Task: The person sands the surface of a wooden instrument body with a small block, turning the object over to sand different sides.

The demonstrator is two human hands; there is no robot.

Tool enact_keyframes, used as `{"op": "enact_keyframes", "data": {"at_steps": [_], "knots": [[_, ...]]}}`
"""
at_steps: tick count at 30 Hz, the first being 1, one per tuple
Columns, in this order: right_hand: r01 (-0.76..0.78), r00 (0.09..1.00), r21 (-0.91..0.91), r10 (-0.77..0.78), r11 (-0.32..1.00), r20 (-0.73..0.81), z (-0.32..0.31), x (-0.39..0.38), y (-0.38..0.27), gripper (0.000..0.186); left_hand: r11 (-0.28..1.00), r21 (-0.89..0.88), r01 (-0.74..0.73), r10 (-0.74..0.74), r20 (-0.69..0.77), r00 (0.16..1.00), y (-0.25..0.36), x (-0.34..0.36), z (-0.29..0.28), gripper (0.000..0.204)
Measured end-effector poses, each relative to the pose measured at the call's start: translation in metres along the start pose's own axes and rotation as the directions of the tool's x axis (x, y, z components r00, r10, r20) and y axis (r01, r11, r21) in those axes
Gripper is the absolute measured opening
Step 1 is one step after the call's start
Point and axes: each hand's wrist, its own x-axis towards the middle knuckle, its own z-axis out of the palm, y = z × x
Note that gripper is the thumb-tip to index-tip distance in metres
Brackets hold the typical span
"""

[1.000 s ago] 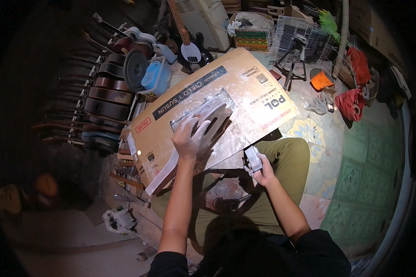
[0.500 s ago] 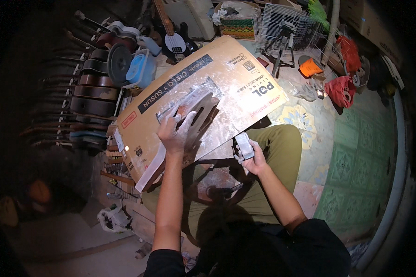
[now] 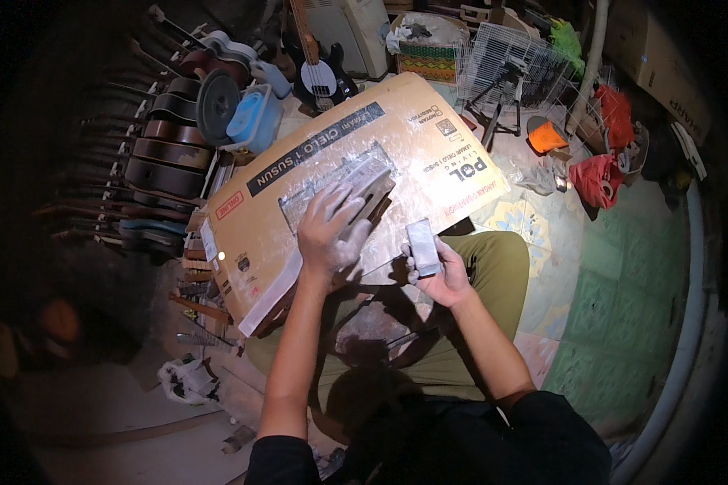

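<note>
My left hand (image 3: pixel 333 228) lies over a dusty wooden guitar neck (image 3: pixel 271 295), its fingers spread across the upper part near the slotted headstock (image 3: pixel 374 187). The neck rests diagonally on a large cardboard sheet (image 3: pixel 416 137), its pale long face running toward the lower left. My right hand (image 3: pixel 449 279) is closed around a small grey rectangular block (image 3: pixel 422 246), held over the near edge of the cardboard by my right knee. Both hands look coated in pale dust. The underside of the neck is hidden by the left hand and shadow.
Several guitars (image 3: pixel 163 174) stand racked at left. A plastic tub (image 3: pixel 252 121), a bass guitar (image 3: pixel 319 77), a wire cage (image 3: pixel 493 56) and a tripod (image 3: pixel 505 105) sit behind the cardboard. An orange item (image 3: pixel 548 137) and red bags (image 3: pixel 598 182) lie right on the tiled floor (image 3: pixel 615 307).
My left hand has loosened from a curled grip to spread fingers on the neck. My right hand has lifted the block slightly. The whole view has also shifted a little.
</note>
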Motion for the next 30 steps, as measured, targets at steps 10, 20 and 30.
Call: {"op": "enact_keyframes", "data": {"at_steps": [10, 20, 30], "knots": [[0.076, 0.996, -0.194, -0.083, 0.978, -0.030, 0.059, 0.041, 0.033, 0.049, 0.996, -0.031, -0.083, 0.087, 0.154, 0.984, 0.005, 0.007, -0.018, 0.076], [0.114, 0.989, -0.328, -0.139, 0.938, -0.054, 0.073, 0.042, 0.032, 0.054, 0.998, -0.031, -0.061, 0.066, 0.177, 0.982, 0.003, 0.006, -0.021, 0.057], [0.151, 0.953, -0.498, -0.260, 0.854, -0.158, 0.085, 0.040, 0.035, 0.053, 0.996, -0.007, -0.084, 0.084, 0.185, 0.979, -0.003, 0.004, -0.020, 0.048]]}}
